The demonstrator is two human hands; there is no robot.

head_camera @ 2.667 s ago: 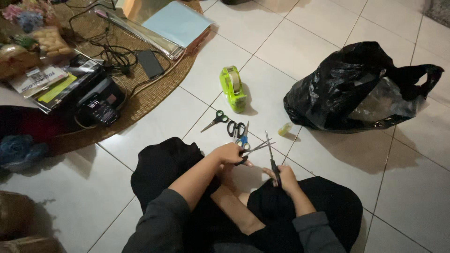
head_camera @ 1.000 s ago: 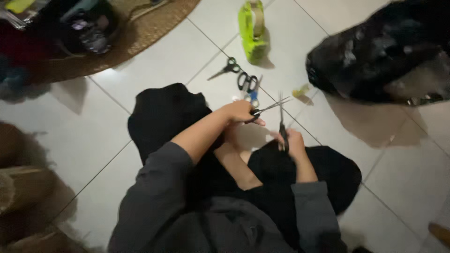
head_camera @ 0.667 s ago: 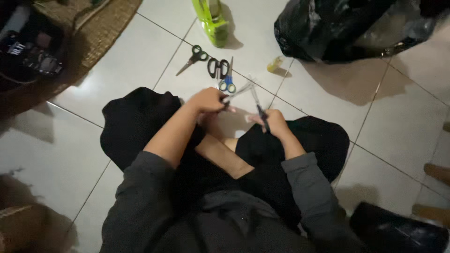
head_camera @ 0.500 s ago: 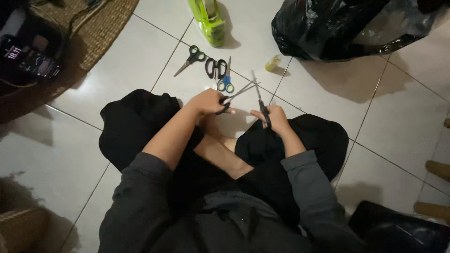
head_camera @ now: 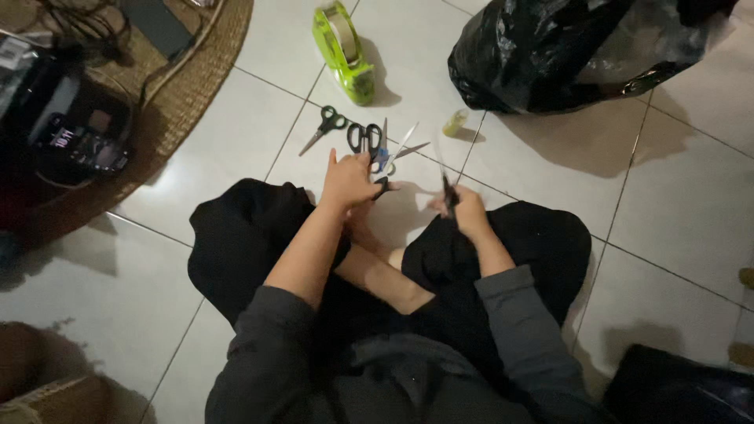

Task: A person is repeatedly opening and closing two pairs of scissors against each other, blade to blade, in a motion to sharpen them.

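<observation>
1. Scissors w/ blue handle (head_camera: 390,157): held over the tile floor (head_camera: 236,133) just ahead of the crossed legs, blades open, pointing up-right away from the grip.
2. Left hand (head_camera: 349,179): fingers closed round the handle end; blades stick out beyond the fist.
3. Right hand (head_camera: 465,210): fist closed on a dark-handled tool (head_camera: 446,182); thin blade rises above it, blurred.
4. Black scissors (head_camera: 363,137) & small green-handled scissors (head_camera: 324,127) lie just beyond left hand; green tape dispenser (head_camera: 343,51) farther; black bag (head_camera: 581,47) upper right.

Dim, pale tiled floor (head_camera: 236,133), woven mat (head_camera: 177,94)
</observation>
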